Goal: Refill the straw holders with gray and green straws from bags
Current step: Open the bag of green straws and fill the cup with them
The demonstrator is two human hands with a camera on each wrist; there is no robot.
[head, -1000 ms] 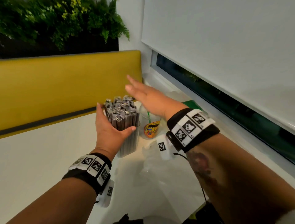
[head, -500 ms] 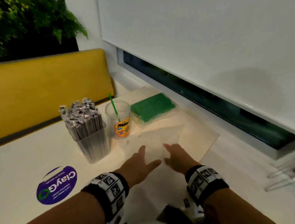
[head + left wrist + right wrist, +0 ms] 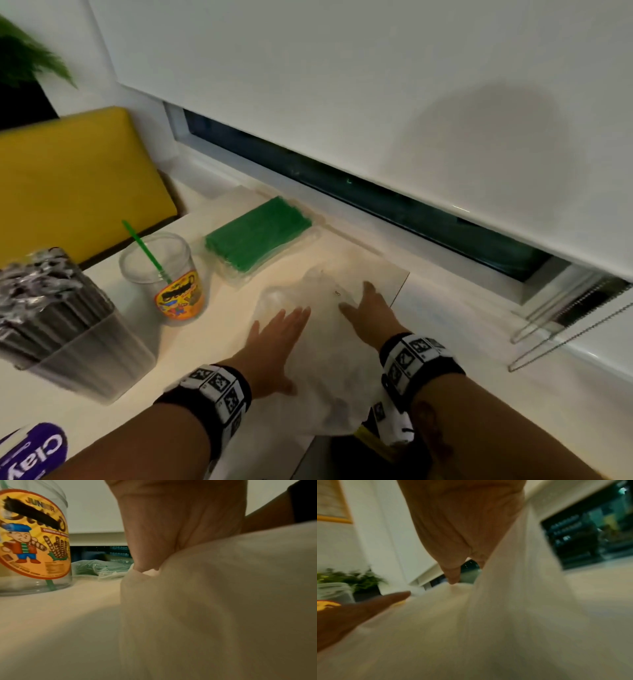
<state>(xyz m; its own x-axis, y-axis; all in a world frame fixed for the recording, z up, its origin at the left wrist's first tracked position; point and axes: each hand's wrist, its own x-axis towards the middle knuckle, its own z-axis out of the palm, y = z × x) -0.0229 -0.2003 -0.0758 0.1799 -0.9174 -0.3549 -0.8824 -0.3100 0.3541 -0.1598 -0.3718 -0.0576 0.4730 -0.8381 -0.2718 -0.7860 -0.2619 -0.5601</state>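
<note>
An empty, crumpled clear plastic bag point(image 3: 322, 342) lies on the white table in front of me. My left hand point(image 3: 279, 337) rests flat on its left part, fingers straight. On its right part my right hand point(image 3: 368, 313) lies flat too. In the left wrist view the fingers point(image 3: 180, 520) press down on the bag point(image 3: 223, 601). A clear holder packed with gray wrapped straws point(image 3: 51, 308) stands at the left. Beside it, a labelled clear jar point(image 3: 164, 277) holds one green straw point(image 3: 144, 250). Behind that lies a bag of green straws point(image 3: 257, 233).
A yellow bench back point(image 3: 75, 185) runs along the table's far left side. The window sill and white blind point(image 3: 376, 102) close off the far right. Bead chains point(image 3: 565, 329) hang at the right. A purple sticker point(image 3: 34, 452) lies near the front left corner.
Both hands left the gray straw holder and came down onto the empty plastic bag, then slid a little forward over it. My view swung to the right.
</note>
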